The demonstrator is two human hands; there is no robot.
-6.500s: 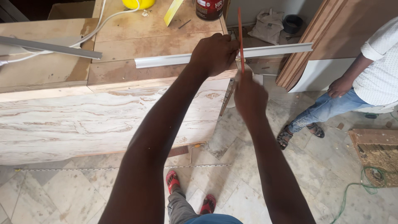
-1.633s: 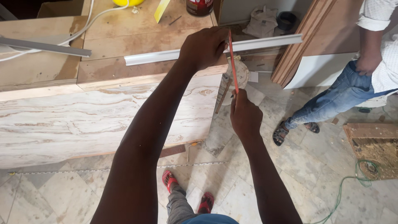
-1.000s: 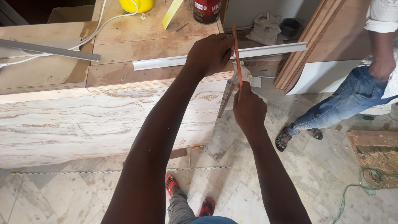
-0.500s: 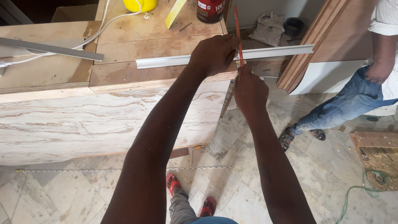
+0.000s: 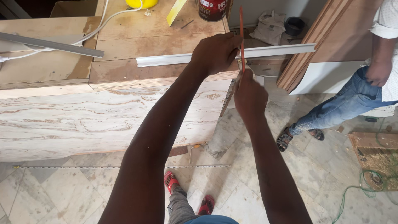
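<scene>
- Head view: left hand (image 5: 215,52) clamps down on the pale metal strip (image 5: 166,60) at twelve o'clock, pinning it to the workbench (image 5: 62,70).
- Right hand (image 5: 250,95) grips the orange saw (image 5: 241,37), blade upright across the strip, just beside the left hand.
- At two o'clock, another person (image 5: 373,79) stands by.

Lighting, as I see it: bright, even daylight, source possibly from upper right, though I cannot fix it. Shadows: soft, short, under the bench (image 5: 124,120) edge and beneath my arms on the floor (image 5: 257,178). Glare: mild sheen on the pale strip (image 5: 166,60). Focus: sharp mid-frame; my forearms at the bottom edge soft. Distortion: slight wide-angle bowing at the frame edges. Dark corner top left.
</scene>
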